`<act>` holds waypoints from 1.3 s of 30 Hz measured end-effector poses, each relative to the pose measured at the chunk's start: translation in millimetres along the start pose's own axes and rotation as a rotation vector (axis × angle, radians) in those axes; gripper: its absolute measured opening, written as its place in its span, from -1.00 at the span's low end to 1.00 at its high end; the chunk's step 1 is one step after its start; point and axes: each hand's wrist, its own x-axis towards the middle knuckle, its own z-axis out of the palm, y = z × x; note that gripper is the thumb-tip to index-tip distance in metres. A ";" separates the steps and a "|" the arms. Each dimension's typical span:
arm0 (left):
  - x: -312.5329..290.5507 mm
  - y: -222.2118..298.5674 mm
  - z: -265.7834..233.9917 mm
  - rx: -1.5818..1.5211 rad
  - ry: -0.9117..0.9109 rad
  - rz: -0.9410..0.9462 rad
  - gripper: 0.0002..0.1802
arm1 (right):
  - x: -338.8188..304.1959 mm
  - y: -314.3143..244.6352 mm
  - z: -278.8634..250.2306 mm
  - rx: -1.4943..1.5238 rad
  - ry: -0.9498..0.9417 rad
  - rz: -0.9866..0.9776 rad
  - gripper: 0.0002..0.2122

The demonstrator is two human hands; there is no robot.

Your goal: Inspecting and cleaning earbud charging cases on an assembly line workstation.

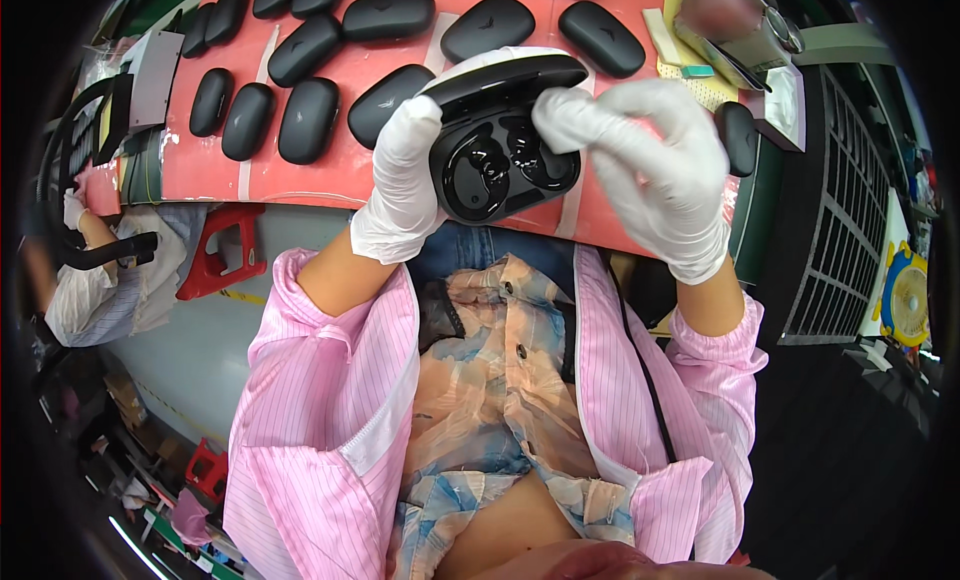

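Note:
A black earphone charging case (pixel 508 194) rests in my white-gloved left hand (pixel 400 185), which is closed around its left side and hinge end. Its lid (pixel 505 85) stands up, and two glossy black earphones, one on the left (pixel 482 175) and one on the right (pixel 540 160), lie in their hollows. My white-gloved right hand (pixel 655 165) reaches over the case's upper right corner, fingers bent and fingertips drawn together beside the right earphone. Slight blur hides whether anything is pinched there.
Several closed black cases, one being (pixel 309 120), lie across the red-covered table (pixel 330 185). A yellow perforated mat (pixel 715 90) and a tissue box (pixel 785 110) are at the right. Another person's gloved hand (pixel 75 208) shows at far left, near a red stool (pixel 225 250).

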 end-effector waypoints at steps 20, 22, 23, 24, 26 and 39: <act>-57.9 3.9 -105.7 -0.215 -0.462 -0.046 0.33 | -76.3 5.2 33.1 -0.455 -0.170 0.442 -0.82; -88.7 0.1 -155.1 -0.293 -0.519 -0.175 0.29 | -76.5 5.0 28.2 -0.468 -0.150 0.421 -0.87; -116.7 -0.5 -172.1 -0.343 -0.335 -0.205 0.31 | -74.2 6.8 27.5 -0.460 -0.165 0.414 -0.88; -139.4 -3.5 -193.7 -0.340 -0.177 -0.218 0.28 | -69.3 3.0 24.3 -0.495 -0.158 0.421 -0.88; -173.2 -32.6 -254.6 -0.563 0.228 -0.174 0.13 | -74.3 8.9 25.2 -0.489 -0.146 0.466 -0.87; -175.4 -4.8 -498.7 -0.556 1.164 0.720 -0.48 | -85.0 11.4 25.0 -0.511 -0.249 0.391 -0.76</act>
